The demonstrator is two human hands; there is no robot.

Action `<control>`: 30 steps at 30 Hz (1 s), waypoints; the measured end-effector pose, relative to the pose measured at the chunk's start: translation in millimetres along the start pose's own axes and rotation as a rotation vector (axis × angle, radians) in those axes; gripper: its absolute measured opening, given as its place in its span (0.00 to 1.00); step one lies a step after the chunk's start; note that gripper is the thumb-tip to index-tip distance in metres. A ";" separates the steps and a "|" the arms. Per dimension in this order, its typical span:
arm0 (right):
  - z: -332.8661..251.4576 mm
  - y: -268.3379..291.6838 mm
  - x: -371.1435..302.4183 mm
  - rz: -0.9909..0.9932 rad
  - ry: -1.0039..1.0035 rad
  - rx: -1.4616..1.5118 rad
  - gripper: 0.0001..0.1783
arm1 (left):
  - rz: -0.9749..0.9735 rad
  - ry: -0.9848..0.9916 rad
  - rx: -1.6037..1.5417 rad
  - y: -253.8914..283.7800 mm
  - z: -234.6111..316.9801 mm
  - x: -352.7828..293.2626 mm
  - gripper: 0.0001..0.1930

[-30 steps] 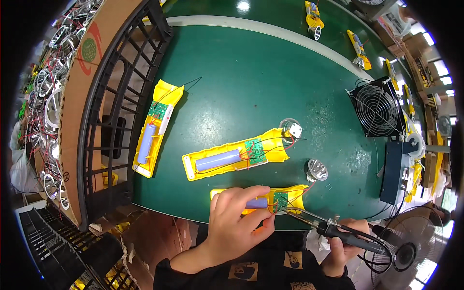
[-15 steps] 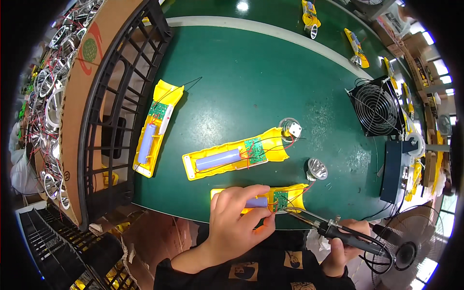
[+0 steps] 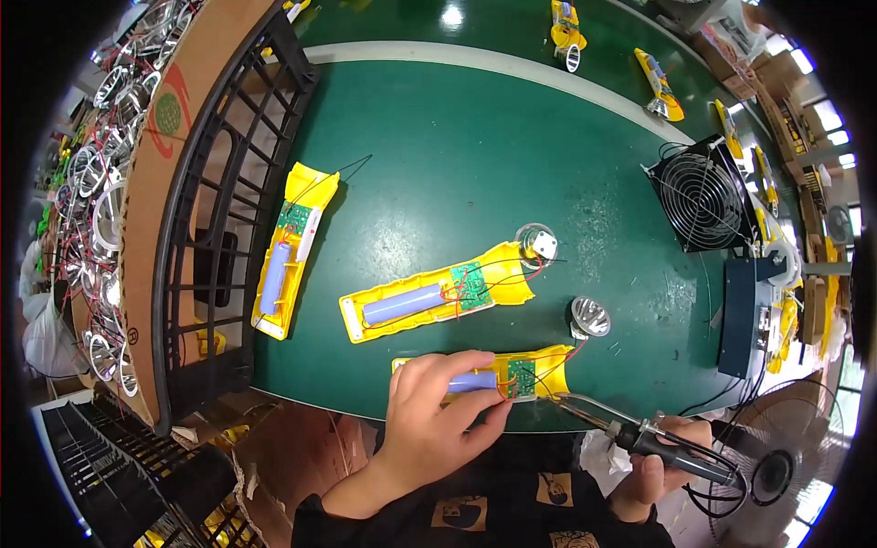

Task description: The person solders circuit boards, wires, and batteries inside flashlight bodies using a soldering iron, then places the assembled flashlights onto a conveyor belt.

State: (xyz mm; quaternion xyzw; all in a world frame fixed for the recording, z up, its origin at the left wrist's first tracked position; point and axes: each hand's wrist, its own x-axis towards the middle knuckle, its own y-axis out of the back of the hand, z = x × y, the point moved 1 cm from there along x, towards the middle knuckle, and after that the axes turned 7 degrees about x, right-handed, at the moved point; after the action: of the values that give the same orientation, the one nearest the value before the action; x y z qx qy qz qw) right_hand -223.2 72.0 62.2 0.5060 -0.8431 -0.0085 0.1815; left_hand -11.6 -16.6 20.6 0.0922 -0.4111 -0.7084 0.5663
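My left hand is closed over the left part of a yellow flashlight housing at the table's near edge. Its thumb and index finger reach to the end of a blue cylindrical battery; whether they also pinch a thin wire, I cannot tell. Beside the battery sits a green circuit board, with wires running to a silver reflector lying on the table. Wrapped around a dark soldering iron is my right hand. The iron's thin tip points left, close to the board's lower right corner.
Two more opened yellow housings lie on the green table, a middle one and a left one. A black crate borders the left side. On the right stand a square black fan and a dark blue box.
The soldering iron's tip has drawn slightly right, away from the circuit board. My left hand stays on the housing; the whole view has shifted a little.
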 end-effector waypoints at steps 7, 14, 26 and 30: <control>1.1 1.0 -3.0 0.148 -0.018 0.026 0.23 | -0.043 -0.067 0.020 0.5 -1.1 0.4 0.10; 11.7 7.1 -4.8 -0.024 -0.033 0.078 0.16 | 0.000 -0.012 -0.020 0.1 9.5 2.4 0.07; 12.3 0.8 -0.4 -0.175 0.059 -0.073 0.15 | -0.104 0.120 0.034 2.9 22.2 10.0 0.05; 13.0 1.7 0.4 -0.221 -0.042 -0.008 0.16 | -0.106 0.165 -0.017 0.7 22.5 10.7 0.04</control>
State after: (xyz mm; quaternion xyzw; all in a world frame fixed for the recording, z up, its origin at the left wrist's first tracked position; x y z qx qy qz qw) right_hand -228.9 70.3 50.5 0.5948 -0.7858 -0.0423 0.1638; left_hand -28.2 -15.2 39.2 0.1672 -0.3514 -0.7309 0.5607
